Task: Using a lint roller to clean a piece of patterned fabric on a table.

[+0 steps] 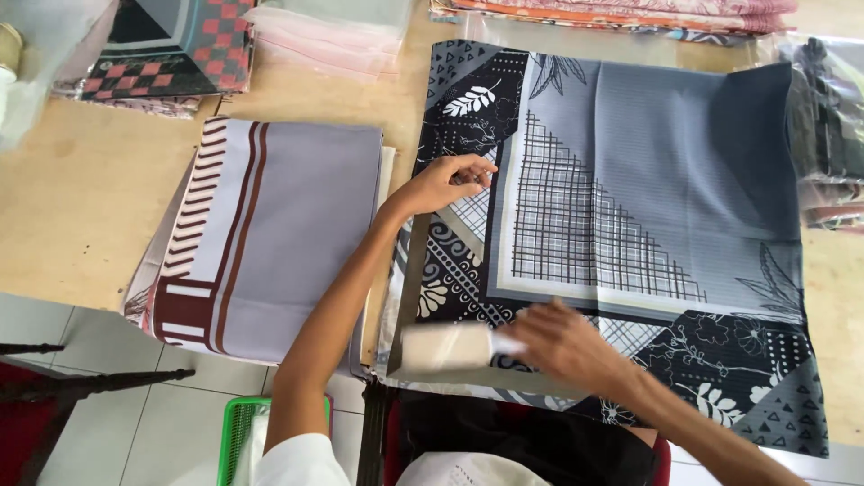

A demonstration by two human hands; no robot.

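Right hand (pixel 562 346): grip closed on blurred pale strip (pixel 450 346) at worktop (pixel 81 189) near edge. Left hand (pixel 445 184): fingers curled, pressing grey patterned scarf (pixel 630 180), spread flat, unfolded. Folded lilac scarf (pixel 288 225) alongside, left.

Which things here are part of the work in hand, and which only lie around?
In use:
- grey patterned cloth
- left hand pressing on it
- right hand with a blurred pale object

Lying about:
- lilac striped cloth
- checked fabric
- green basket
- bagged cloths
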